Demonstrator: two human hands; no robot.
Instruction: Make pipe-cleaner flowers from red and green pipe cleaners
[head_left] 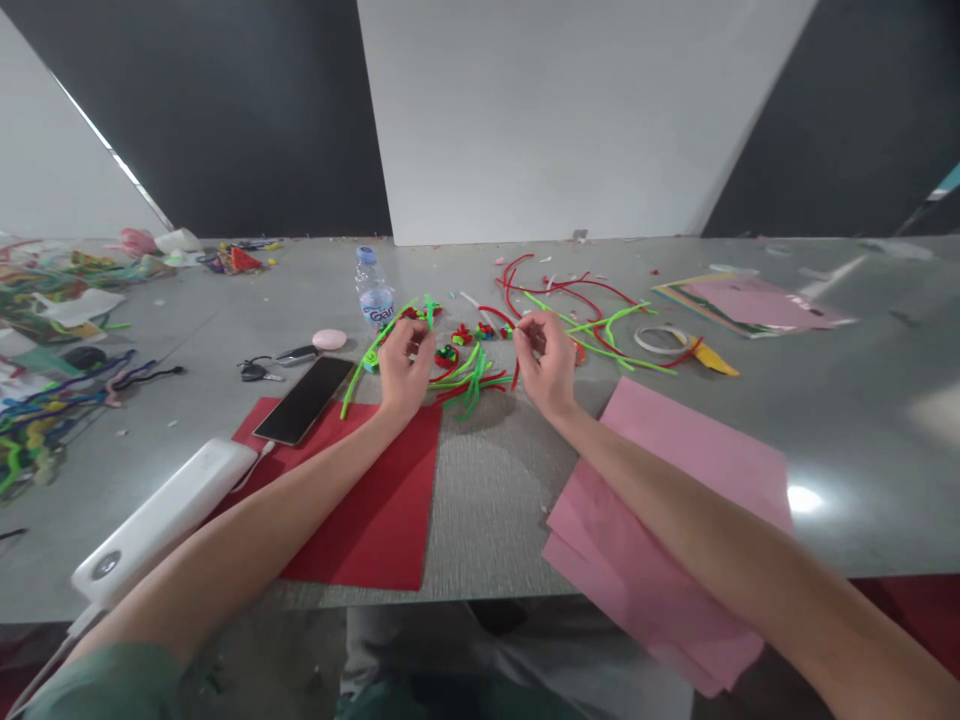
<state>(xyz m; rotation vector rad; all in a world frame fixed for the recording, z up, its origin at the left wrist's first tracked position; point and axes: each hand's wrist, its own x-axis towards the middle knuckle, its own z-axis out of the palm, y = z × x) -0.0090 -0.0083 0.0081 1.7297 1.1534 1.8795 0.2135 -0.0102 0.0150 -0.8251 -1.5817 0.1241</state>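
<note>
My left hand (406, 368) is closed in a pinch above the table, and a short green pipe cleaner (430, 312) rises from its fingertips. My right hand (547, 366) is also closed, thumb against fingers, with a red pipe cleaner (516, 374) at its fingertips. The two hands are apart. Between and behind them lie small red and green twisted pieces (462, 334). Nearer me is a bundle of bent green pipe cleaners (474, 384) mixed with red ones. More long red and green pipe cleaners (611, 328) spread out behind and right of my right hand.
At left are a water bottle (374, 292), phone (306, 400), white power bank (166, 515), keys (259, 373) and red sheet (367, 510). Pink sheets (694, 440), a tape roll (661, 341) and a yellow cutter (715, 359) lie right. Craft scraps (64, 310) cover the far left.
</note>
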